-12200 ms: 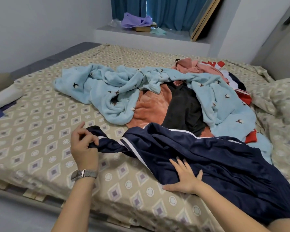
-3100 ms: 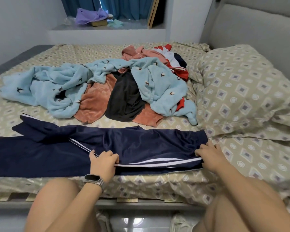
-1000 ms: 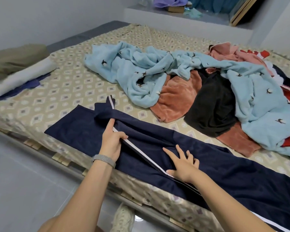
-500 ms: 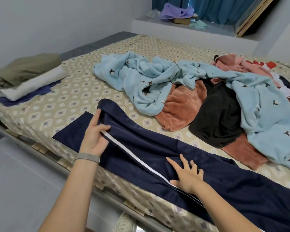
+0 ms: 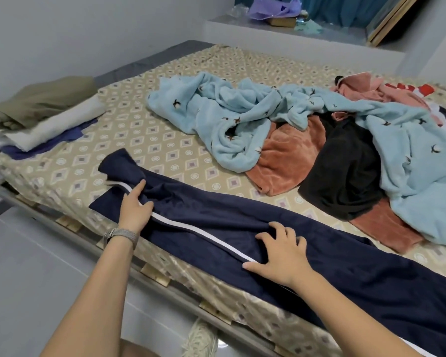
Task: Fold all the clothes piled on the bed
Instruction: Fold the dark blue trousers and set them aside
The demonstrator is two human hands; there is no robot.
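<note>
**Two hands flatten navy trousers at the edge of a bed**

A patterned bed [image 5: 144,140] fills the view. Toward one o'clock sits the unfolded pile [image 5: 319,140] — a pale blue fleece, rust and black pieces — waiting its turn. Along the near edge, from nine o'clock to five o'clock, lie long navy trousers [image 5: 307,253] with a white side stripe, stretched out lengthwise, probably so the legs line up for folding. At ten o'clock a small stack of folded clothes [image 5: 41,119] rests, set apart from the loose pile. The right hand [image 5: 281,256] presses flat on the trousers, fingers spread wide — likely pinning the cloth. The left hand [image 5: 135,207], fingers straight, smooths the bunched end near the stripe.
</note>
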